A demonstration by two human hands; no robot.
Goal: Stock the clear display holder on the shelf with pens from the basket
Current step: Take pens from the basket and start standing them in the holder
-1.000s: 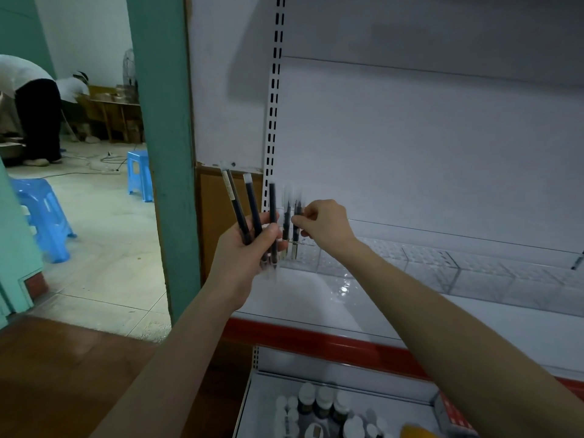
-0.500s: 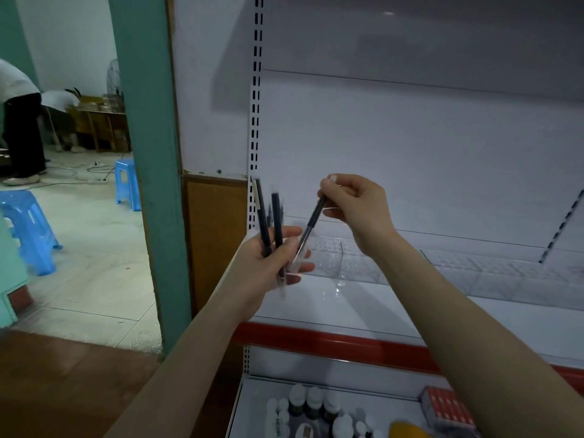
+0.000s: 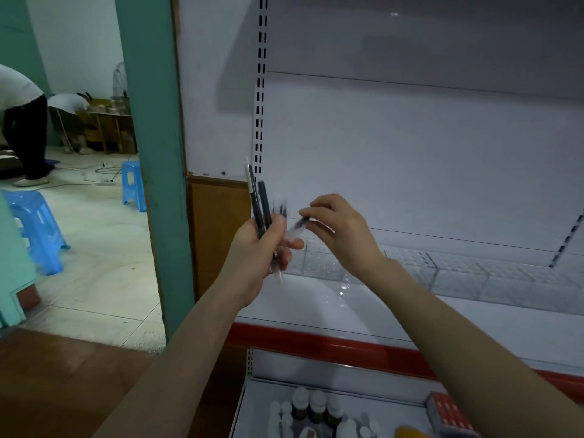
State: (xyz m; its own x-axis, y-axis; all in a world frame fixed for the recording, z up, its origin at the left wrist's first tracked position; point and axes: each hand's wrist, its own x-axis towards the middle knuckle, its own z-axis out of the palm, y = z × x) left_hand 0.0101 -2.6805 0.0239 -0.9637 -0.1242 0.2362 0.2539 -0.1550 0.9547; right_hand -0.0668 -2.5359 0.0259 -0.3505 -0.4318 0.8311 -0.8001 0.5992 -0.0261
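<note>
Desk: What have the hands got, from where you sit?

Me: On my feed the left hand (image 3: 257, 251) is closed around a bundle of pens (image 3: 261, 205). The dark barrels fan upward above the fist and the clear ends poke out below it. The right hand (image 3: 339, 230) pinches a single pen (image 3: 297, 226) at its dark end, between thumb and fingertips.

Desk: How does that one lie?

Me: Tilted. The dark end is up by the right thumb and the clear end slopes down to the left, where it meets the left hand's fingers. I can't tell whether those fingers hold it too. The two hands are close together in front of the shelf's left end.

Desk: And the holder?

Me: I see the clear display holder (image 3: 458, 276) running along the back edge of the shelf (image 3: 474, 330), against the white back panel, from just behind the hands out to the right. Its cells are see-through and I can't count them. A few dark strokes stand at its left end, right behind the left hand, too smeared for me to name.

Desk: Anything else?

Me: A red strip (image 3: 316, 343) runs along the shelf's front edge. Below it, a lower shelf (image 3: 262, 393) carries small bottles (image 3: 316, 404) and a red box (image 3: 448, 412). To the left there is a green pillar (image 3: 155, 153), two blue stools (image 3: 34, 229) on the tiled floor, and another person (image 3: 25, 128) bent over far back
</note>
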